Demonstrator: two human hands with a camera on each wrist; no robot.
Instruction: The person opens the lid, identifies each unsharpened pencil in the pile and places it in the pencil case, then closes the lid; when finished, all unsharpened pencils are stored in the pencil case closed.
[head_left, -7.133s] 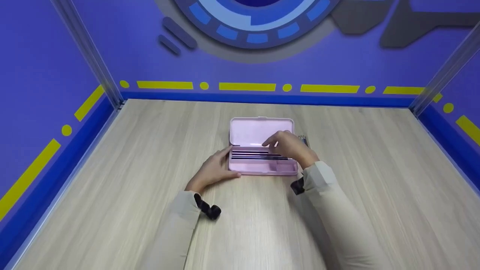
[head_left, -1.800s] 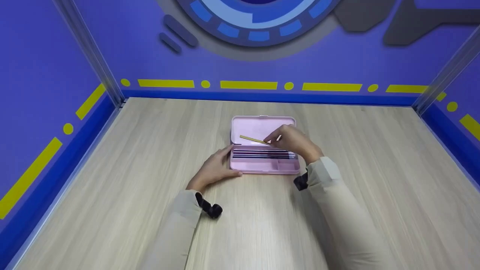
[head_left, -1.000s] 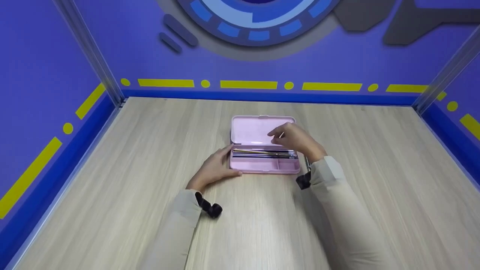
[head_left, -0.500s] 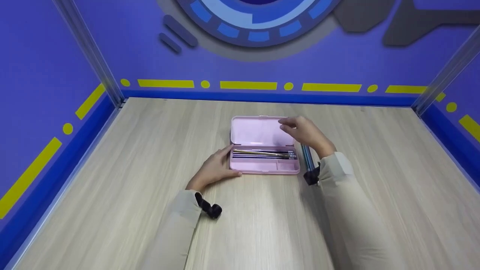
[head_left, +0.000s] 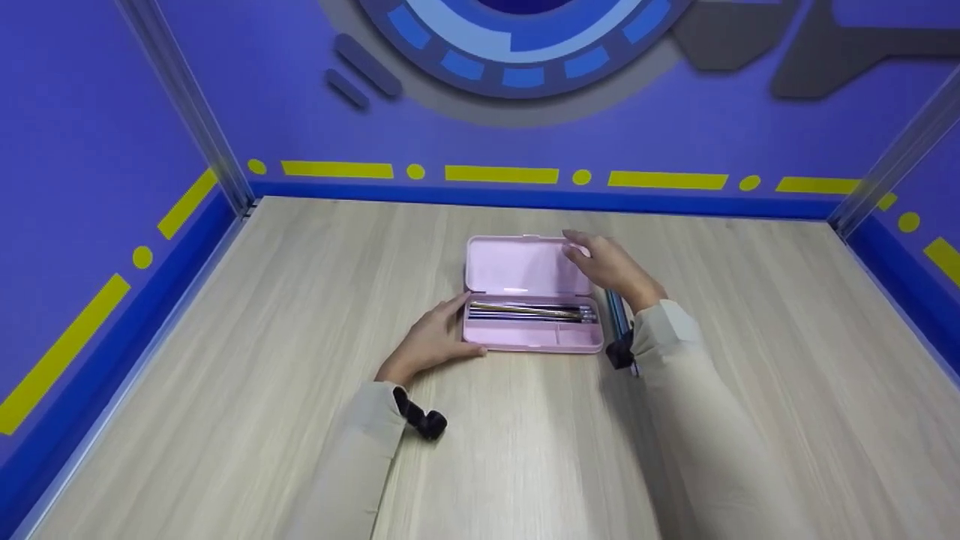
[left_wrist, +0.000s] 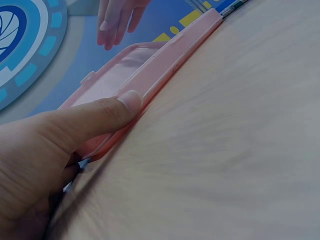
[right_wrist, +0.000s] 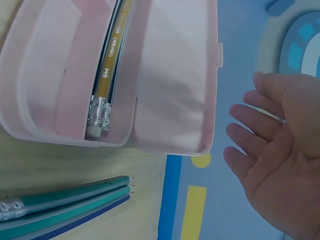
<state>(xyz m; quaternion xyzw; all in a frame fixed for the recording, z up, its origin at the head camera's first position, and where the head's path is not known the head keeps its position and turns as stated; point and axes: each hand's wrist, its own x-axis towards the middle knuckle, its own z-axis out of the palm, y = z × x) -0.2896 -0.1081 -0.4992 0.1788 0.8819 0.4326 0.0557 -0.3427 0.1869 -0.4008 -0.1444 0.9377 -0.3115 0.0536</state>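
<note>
A pink pencil case (head_left: 517, 332) lies on the table with its lid (head_left: 514, 266) tipped back. My left hand (head_left: 427, 345) grips its left end; in the left wrist view the thumb (left_wrist: 112, 112) presses the front wall. Several pencils (head_left: 525, 312) fill the long rear compartment, a yellow HB pencil (right_wrist: 112, 55) on top with its eraser end to the right. The front compartments hold nothing visible. My right hand (head_left: 613, 268) is at the lid's back right corner, holding nothing; in the right wrist view its fingers (right_wrist: 247, 137) are spread loosely, apart from the lid.
Green and blue pencils (right_wrist: 75, 200) lie on the table just right of the case, partly under the right wrist in the head view. The wooden tabletop (head_left: 300, 277) ends at blue-purple panels (head_left: 480, 139) behind and at both sides.
The yellow pencil, pinched in my right hand 1.8 s ago, now lies in the case. My right hand has let it go and moved back and right to the lid's corner. Left hand stays.
</note>
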